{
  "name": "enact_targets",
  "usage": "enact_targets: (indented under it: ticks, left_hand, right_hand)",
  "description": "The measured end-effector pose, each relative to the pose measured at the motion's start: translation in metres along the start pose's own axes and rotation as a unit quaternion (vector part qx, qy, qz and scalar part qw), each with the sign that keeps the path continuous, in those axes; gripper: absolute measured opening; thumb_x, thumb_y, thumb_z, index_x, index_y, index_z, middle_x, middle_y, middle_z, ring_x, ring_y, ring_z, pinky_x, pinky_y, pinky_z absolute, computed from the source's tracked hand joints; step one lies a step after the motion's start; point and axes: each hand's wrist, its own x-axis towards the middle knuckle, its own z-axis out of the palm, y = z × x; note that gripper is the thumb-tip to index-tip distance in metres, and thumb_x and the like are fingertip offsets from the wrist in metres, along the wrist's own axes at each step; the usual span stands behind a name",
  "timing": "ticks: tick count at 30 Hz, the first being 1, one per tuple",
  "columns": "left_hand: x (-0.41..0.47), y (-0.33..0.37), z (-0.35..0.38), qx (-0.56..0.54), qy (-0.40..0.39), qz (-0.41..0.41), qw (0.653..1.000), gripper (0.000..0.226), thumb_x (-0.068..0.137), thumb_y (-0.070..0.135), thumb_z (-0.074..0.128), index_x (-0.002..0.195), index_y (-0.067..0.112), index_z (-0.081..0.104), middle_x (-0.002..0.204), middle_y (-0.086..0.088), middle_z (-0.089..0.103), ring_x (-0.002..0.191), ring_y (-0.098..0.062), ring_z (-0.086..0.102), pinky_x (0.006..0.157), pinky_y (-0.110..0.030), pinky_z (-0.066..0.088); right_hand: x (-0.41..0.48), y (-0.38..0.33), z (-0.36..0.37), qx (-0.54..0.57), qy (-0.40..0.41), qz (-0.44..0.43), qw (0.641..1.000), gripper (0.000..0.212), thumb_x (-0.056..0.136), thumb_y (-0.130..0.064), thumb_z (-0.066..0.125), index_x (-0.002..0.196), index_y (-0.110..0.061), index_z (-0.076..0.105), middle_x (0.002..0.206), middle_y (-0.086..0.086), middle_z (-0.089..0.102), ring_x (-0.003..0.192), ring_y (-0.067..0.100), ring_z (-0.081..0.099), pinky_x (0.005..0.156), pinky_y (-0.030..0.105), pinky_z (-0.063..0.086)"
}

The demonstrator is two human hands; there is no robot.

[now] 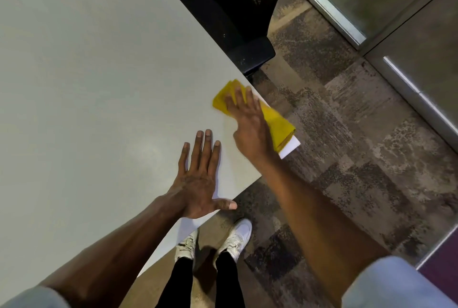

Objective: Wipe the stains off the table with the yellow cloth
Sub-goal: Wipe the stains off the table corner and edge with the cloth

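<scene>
From the head view, we press our right hand [247,119], fingers spread, flat on the yellow cloth [273,119] at the worktop [99,84] corner; our left hand [200,174], splayed beside the cloth, likely steadies us.

Wide open run across the pale grey matte surface [86,84], bare to the left and far side, nothing to dodge there. Near the right corner it gets crowded: the left hand [198,179] lies flat with spread fingers, and just beside it the right hand [247,122] presses on the folded yellow cloth [275,119] at the edge. Beyond the far right edge, the black mesh-backed office chair [238,10] stands close against the surface, blocking that side.
</scene>
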Motion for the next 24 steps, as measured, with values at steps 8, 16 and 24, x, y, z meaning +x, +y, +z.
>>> enact_targets:
  ticks: [8, 16, 24]
  left_hand:
    - [-0.002, 0.000, 0.003, -0.015, 0.024, 0.009, 1.000, 0.146, 0.076, 0.108, 0.026, 0.167, 0.007, -0.027, 0.173, -0.022, -0.039, 0.161, -0.042, -0.038, 0.132, -0.072, -0.006]
    - [0.000, -0.002, 0.008, -0.009, 0.042, 0.005, 0.999, 0.146, 0.076, 0.108, 0.028, 0.170, 0.008, -0.020, 0.176, -0.021, -0.034, 0.164, -0.042, -0.033, 0.133, -0.071, -0.003]
    - [-0.003, 0.002, 0.002, -0.008, 0.015, 0.004, 1.000, 0.145, 0.075, 0.107, 0.021, 0.162, 0.007, -0.036, 0.168, -0.022, -0.048, 0.157, -0.041, -0.046, 0.131, -0.069, -0.011]
  right_hand:
    - [-0.067, 0.015, 0.003, -0.029, 0.016, 0.043, 0.999, 0.097, 0.077, 0.020, 0.045, 0.165, -0.015, 0.024, 0.176, 0.009, 0.010, 0.164, 0.033, 0.001, 0.133, 0.049, 0.016]
    - [-0.005, 0.014, -0.001, -0.022, 0.021, 0.085, 0.996, 0.091, 0.082, 0.015, 0.046, 0.165, -0.016, 0.023, 0.177, 0.011, 0.008, 0.164, 0.034, -0.003, 0.135, 0.047, 0.006]
    - [-0.118, -0.016, 0.022, 0.036, 0.021, 0.046, 0.998, 0.105, 0.070, 0.024, 0.045, 0.164, -0.018, 0.026, 0.176, 0.006, 0.013, 0.165, 0.029, 0.000, 0.134, 0.051, 0.014]
